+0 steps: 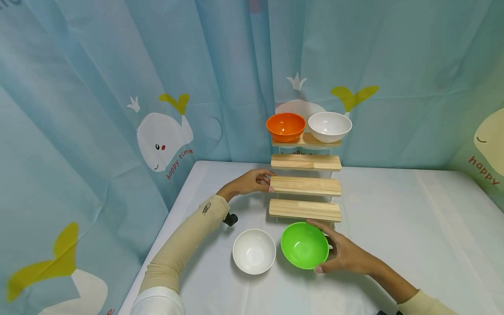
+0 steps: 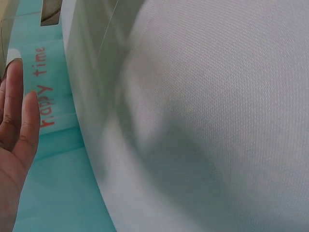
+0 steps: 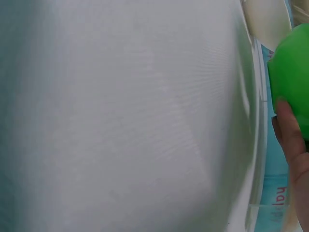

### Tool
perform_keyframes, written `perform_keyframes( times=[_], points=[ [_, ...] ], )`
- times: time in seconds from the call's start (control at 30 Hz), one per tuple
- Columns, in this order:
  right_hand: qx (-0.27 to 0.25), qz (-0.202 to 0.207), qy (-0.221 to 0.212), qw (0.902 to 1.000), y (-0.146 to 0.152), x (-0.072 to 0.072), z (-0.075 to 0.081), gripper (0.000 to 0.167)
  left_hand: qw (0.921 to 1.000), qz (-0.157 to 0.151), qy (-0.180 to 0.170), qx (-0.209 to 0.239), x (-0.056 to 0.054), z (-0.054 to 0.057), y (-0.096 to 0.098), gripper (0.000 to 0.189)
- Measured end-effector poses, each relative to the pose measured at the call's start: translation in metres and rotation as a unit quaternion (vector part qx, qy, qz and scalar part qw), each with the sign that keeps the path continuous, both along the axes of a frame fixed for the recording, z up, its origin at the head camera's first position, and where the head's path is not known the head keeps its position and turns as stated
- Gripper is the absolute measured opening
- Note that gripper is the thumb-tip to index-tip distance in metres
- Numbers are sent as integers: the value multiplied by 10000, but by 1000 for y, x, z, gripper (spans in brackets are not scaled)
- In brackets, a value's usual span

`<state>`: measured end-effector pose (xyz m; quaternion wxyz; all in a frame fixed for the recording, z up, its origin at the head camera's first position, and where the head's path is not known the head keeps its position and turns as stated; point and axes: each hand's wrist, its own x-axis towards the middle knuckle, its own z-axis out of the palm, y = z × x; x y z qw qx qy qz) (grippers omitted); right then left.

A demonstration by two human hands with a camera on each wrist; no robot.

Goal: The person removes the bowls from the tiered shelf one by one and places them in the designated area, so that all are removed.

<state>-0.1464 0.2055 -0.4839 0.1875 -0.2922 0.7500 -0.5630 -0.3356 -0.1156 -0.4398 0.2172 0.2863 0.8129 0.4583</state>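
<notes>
A green bowl (image 1: 305, 246) is in my right hand (image 1: 346, 256), held by its right side with the thumb low and the fingers toward the back rim. The right wrist view shows those fingers along the outside of the green bowl (image 3: 293, 79). On the left, my left hand (image 1: 253, 181) is beside the left end of a wooden shelf stand (image 1: 305, 186), fingertips right at a middle board. Its fingers look extended in the left wrist view, where this hand (image 2: 17, 130) shows only partly. A white bowl (image 1: 254, 251) sits on the table, left of the green one.
On the top board stand an orange bowl (image 1: 285, 127) and another white bowl (image 1: 330, 127). The stand's boards descend like steps toward me. White cloth covers the table (image 1: 397, 227), and a blue printed curtain (image 1: 232, 78) hangs behind and at the left.
</notes>
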Motion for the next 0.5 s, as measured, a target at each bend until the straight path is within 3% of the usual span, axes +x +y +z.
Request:
perform_keyframes(
  times=[0.5],
  points=[
    [7, 357, -180, 9992, 2, 0, -10, 109, 10000, 26, -16, -55, 2, 3, 0, 61]
  ],
)
